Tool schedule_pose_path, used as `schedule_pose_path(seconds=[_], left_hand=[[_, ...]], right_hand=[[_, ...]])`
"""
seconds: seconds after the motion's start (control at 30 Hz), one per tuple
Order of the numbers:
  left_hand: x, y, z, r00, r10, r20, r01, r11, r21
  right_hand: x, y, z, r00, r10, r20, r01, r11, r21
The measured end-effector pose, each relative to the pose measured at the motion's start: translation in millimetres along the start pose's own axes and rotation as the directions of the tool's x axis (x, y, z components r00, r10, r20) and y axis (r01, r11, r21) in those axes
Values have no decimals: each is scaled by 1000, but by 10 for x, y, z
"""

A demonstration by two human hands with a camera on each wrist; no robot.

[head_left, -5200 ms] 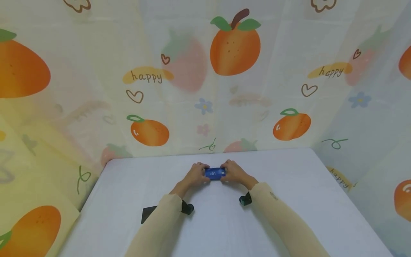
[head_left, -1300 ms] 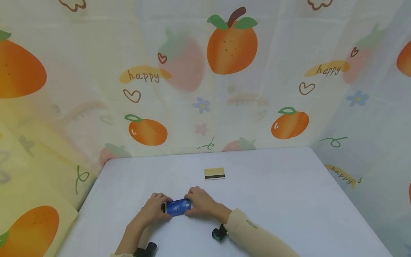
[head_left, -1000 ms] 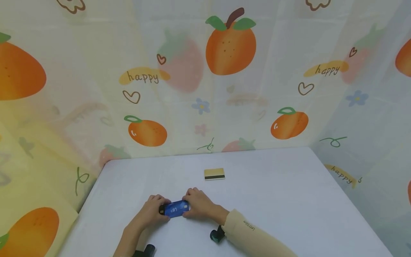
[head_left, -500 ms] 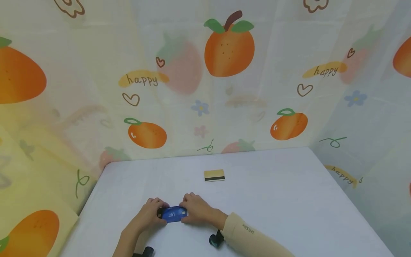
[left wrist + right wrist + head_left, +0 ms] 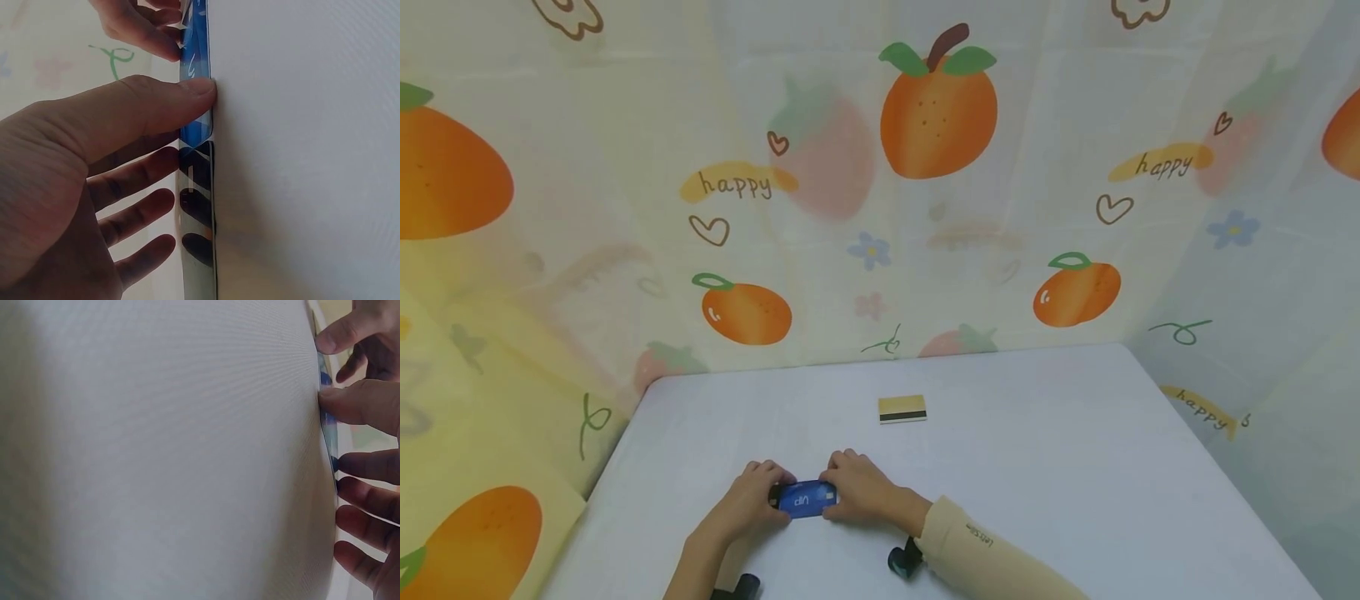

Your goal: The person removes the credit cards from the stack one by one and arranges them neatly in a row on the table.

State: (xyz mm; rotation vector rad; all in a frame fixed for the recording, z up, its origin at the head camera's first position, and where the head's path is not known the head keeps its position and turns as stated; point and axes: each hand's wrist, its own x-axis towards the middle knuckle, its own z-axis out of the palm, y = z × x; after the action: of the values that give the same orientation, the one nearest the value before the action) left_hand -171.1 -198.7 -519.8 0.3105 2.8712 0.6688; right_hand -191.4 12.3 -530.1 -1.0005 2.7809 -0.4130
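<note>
A blue card [image 5: 806, 500] marked "VIP" lies on the white table between both hands in the head view. My left hand [image 5: 754, 497] holds its left end between thumb and fingers, and my right hand [image 5: 861, 490] grips the right end. Under the left hand, a glossy black card [image 5: 199, 178] meets the blue card's end in the left wrist view; most of it is hidden from the head camera. Farther back lies a gold card [image 5: 902, 409] with a dark stripe, apart from both hands.
The white tabletop [image 5: 1037, 467] ends at a hanging fruit-print curtain [image 5: 835, 275] behind and at the sides. Dark wrist cameras sit near the table under each wrist, such as the right wrist camera [image 5: 905, 560].
From the far middle of the table, both hands have brought the blue card nearer and left, beside the black card. The gold card has come into sight. Over the last half second, hardly anything moves.
</note>
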Motion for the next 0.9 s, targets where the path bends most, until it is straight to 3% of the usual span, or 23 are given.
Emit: schedule_pose_path(seconds=[0.9], left_hand=[[-21, 6, -4, 1000, -17, 5, 18, 1000, -9]], right_hand=[[0, 8, 3, 1000, 8, -7, -8, 1000, 11]])
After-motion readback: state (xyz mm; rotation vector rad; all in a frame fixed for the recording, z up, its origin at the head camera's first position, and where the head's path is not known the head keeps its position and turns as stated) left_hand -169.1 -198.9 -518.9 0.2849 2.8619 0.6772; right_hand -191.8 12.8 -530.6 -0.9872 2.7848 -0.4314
